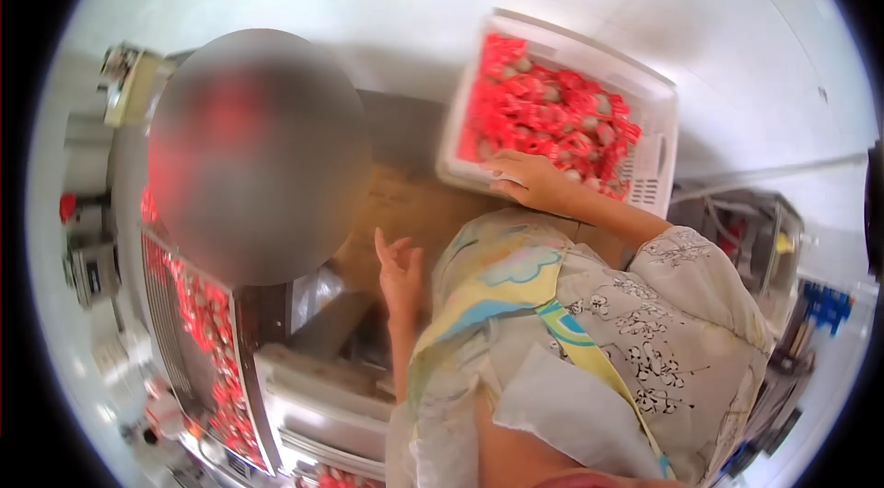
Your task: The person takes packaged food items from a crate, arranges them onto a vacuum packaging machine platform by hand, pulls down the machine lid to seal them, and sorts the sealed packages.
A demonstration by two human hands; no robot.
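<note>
"Where was the basket when you looked through the head view?"

"I had the white basket (658, 97) on the far side, right of centre, sitting at a slant. Red-wrapped pieces (552, 110) lay heaped inside it."

"And the right hand?"

"I saw the right hand (527, 179) at its near side, fingers bent and laid by the rim. I couldn't tell whether they were gripping it or only resting there."

"What about the left?"

"I had the left hand (400, 269) lower and further left, apart from the basket. Its fingers were released, one straightened and the others loosely bent, above a brown surface (405, 212)."

"What lay around them?"

"Nearer me was the patterned apron (516, 276), over a pale printed top (663, 331). To the left I saw a long metal-edged tray (250, 377) with more red pieces (214, 327) along it, and clear plastic (315, 296) just beside its far part. A round grey blur (262, 156) hid whatever was beyond that."

"Anything on the right?"

"A metal-framed rack (778, 221) stood there, with blue items (826, 304) nearer and further right."
</note>
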